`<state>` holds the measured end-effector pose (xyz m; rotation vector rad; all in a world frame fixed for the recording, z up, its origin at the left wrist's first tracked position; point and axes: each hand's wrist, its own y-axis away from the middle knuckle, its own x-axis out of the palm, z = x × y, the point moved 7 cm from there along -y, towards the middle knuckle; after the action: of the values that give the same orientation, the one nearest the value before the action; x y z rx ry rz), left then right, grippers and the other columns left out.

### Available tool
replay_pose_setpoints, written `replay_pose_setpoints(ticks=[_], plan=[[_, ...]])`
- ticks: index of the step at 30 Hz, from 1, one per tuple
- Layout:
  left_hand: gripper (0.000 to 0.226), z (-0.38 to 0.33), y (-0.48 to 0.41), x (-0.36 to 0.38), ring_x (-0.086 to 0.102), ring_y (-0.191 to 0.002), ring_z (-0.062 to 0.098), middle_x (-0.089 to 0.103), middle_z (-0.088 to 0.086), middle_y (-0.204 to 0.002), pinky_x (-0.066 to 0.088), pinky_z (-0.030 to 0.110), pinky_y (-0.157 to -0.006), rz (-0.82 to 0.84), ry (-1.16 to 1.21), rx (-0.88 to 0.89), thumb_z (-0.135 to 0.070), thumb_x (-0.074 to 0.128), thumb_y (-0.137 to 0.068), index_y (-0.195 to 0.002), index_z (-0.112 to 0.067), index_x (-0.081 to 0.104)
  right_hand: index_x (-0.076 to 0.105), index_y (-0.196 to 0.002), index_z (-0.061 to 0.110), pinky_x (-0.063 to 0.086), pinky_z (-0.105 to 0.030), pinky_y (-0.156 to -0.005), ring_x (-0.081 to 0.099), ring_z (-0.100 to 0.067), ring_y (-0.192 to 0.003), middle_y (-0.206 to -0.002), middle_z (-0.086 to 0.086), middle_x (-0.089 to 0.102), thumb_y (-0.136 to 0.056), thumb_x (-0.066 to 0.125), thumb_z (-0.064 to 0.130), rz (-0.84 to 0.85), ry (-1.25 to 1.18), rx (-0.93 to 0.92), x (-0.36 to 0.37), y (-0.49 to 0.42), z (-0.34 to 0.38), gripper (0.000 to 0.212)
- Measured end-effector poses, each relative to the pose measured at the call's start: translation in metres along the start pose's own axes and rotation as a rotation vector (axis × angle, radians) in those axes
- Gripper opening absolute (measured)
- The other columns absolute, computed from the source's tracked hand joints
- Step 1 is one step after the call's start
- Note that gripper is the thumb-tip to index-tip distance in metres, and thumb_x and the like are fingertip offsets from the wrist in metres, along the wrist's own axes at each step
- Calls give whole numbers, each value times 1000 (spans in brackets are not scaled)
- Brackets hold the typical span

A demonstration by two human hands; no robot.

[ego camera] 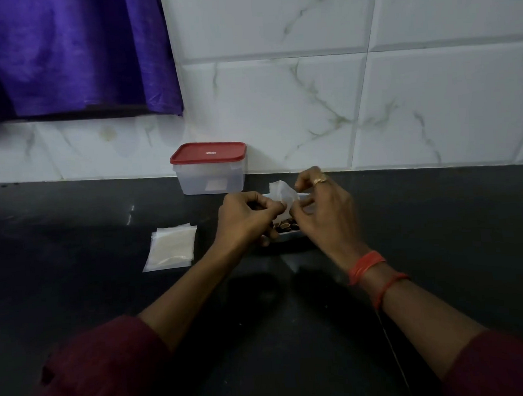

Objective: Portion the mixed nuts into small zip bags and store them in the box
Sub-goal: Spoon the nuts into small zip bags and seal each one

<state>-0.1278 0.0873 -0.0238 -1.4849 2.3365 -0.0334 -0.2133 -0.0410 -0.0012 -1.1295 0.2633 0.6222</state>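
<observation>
A small clear zip bag (281, 195) is held up between both hands over a white dish of mixed nuts (287, 227). My left hand (245, 213) pinches the bag's left edge, and my right hand (323, 211) pinches its right edge. The hands hide most of the dish; only a strip of brown nuts shows between them. A stack of empty zip bags (171, 247) lies flat on the black counter to the left. A clear plastic box with a red lid (210, 167) stands shut at the back against the wall.
The black counter (72, 234) runs the full width and meets a white marble-tiled wall (370, 99). A purple cloth (68, 56) hangs at the upper left above the counter. Red bangles sit on my right wrist.
</observation>
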Motion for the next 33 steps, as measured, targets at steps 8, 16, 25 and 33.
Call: replay_pose_setpoints(ticks=[8,16,25,33], plan=[[14,-2,1,1,69,-58,13,71,-1,-71,62,40,-62,-31,-219,149,-29,75,-83,-77,-19,68,77,-99,16,46,-20,-74,68,-19,-81,-105,0,72,-81,68,-5,28,130,-197,8,3,8,29],[44,-24,3,-22,49,-106,3,55,-6,-119,38,8,-84,-176,-326,570,-31,64,-75,-117,-18,57,80,-98,14,57,-21,-76,70,-10,-88,-94,5,76,-91,62,0,80,-344,223,10,-9,-35,24],[24,2,-18,-35,72,-78,9,73,1,-84,55,18,-63,-69,137,299,-3,72,-86,-109,-7,67,79,-86,33,59,-47,-87,72,-22,-93,-95,10,76,-91,58,-6,213,-475,310,19,-9,-47,45],[14,3,-19,-42,72,-87,10,74,3,-93,57,22,-67,-153,147,352,-6,69,-90,-105,-6,68,79,-89,30,57,-25,-78,71,-8,-89,-92,9,76,-89,67,-3,416,-524,155,25,-8,-34,35]])
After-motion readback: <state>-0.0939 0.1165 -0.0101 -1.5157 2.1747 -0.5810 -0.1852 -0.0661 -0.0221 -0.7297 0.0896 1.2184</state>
